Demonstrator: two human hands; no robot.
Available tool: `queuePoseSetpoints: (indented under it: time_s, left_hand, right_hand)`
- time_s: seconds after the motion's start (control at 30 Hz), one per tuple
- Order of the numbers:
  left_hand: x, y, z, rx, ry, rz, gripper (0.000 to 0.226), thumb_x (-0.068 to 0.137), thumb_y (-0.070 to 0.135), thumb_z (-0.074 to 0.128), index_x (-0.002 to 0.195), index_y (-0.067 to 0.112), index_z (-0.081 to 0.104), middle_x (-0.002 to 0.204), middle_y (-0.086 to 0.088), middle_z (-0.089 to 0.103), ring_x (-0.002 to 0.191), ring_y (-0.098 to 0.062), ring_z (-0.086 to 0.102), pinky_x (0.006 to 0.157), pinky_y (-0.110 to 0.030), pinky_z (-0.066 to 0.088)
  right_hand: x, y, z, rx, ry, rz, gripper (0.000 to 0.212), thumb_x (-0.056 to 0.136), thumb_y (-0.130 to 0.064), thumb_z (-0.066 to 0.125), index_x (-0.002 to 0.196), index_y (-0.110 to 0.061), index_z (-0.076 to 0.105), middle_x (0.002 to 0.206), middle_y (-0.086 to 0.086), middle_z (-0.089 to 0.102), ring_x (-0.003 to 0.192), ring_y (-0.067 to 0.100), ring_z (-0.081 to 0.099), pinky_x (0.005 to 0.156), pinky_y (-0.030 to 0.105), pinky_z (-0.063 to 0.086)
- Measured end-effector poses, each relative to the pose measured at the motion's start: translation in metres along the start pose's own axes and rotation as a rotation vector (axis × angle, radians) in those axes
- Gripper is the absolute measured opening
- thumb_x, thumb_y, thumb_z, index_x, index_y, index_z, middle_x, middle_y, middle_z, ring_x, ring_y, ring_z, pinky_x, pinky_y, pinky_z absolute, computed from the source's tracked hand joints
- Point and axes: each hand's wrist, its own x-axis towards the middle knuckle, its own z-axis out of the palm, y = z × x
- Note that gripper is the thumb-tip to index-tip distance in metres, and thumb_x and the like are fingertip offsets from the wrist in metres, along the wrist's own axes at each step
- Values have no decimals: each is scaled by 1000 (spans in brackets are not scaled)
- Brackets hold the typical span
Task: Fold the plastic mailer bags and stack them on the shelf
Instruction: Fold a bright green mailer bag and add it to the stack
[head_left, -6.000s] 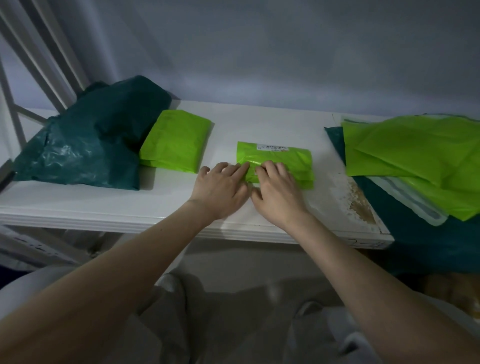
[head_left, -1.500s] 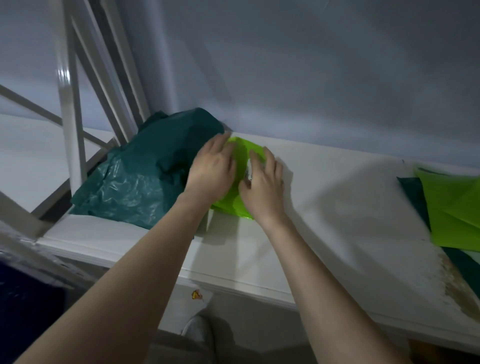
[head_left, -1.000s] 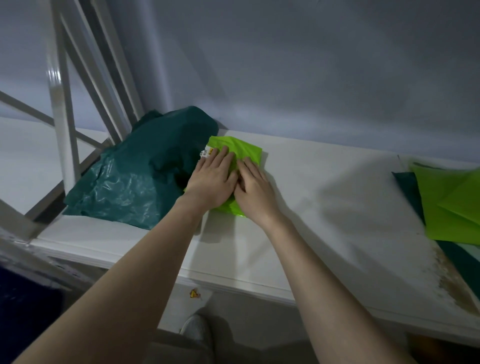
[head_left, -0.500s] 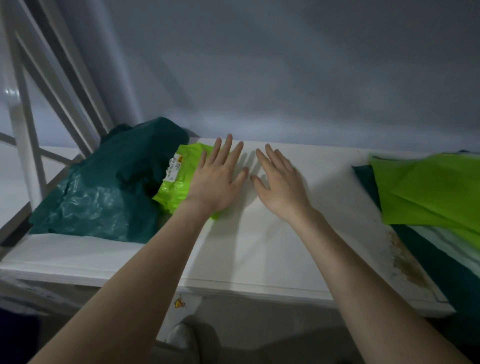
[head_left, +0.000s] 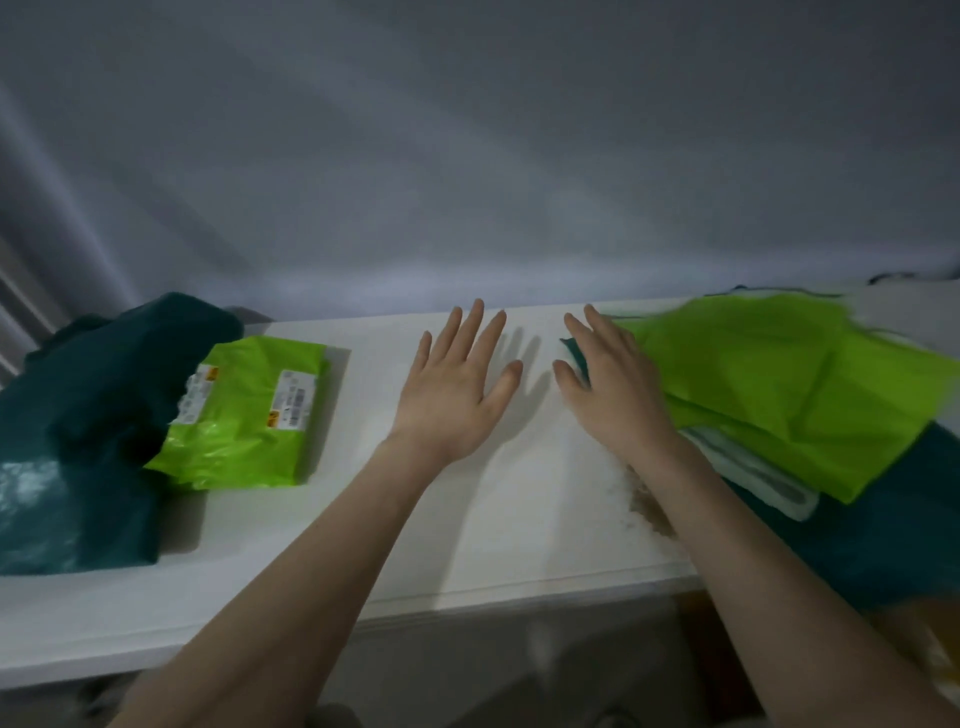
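A stack of folded lime-green mailer bags (head_left: 247, 415) with white labels lies on the white shelf (head_left: 519, 519) at the left, against a dark teal bag (head_left: 78, 431). At the right lies a pile of unfolded lime-green mailer bags (head_left: 789, 384) on dark teal plastic (head_left: 893, 530). My left hand (head_left: 452, 389) hovers over the bare middle of the shelf with fingers spread and holds nothing. My right hand (head_left: 608, 384), fingers straight, is at the left edge of the unfolded pile and partly covers its corner.
A grey wall stands right behind the shelf. White slanted frame bars (head_left: 21, 296) show at the far left. The shelf surface has a brown worn patch (head_left: 649, 509) near its front right edge. Below the shelf front it is dark.
Both hands have left the folded stack and moved right. The right hand has reached the edge of the unfolded green pile, and my view has swung right.
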Motion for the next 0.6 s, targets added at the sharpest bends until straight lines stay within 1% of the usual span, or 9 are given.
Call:
queuePoseSetpoints:
  time_s: [0.13,0.3,0.43,0.6]
  left_hand:
    - [19,43,16,-47,-29,56,58,98,48,23,150,28,6,159,7,-5,146,-12,-7,117,-34,-4]
    - [48,95,36,-150,-50,108,59,98,47,30,150,25,12,159,3,2,146,-15,0,118,-35,2]
    - [66,123,57,-157,-98,98,64,96,50,35,150,23,13,159,-2,5,146,-18,5,119,-36,6]
    - [82,138,87,-197,-183,30,71,92,56,38,150,25,12,158,-5,9,145,-21,10,118,-37,13]
  right_hand:
    - [-9,40,-23,3,85,136,54,96,-31,44,146,-17,30,156,5,21,142,25,21,113,37,22]
    - [-16,84,-46,33,174,342,55,93,-28,50,143,-14,34,154,7,26,139,29,23,108,42,29]
    - [-20,105,-54,78,217,476,57,91,-28,53,143,-13,35,149,12,30,135,32,27,107,41,28]
    - [-20,122,-52,139,205,635,62,90,-31,54,145,-17,30,149,15,26,132,37,27,107,40,26]
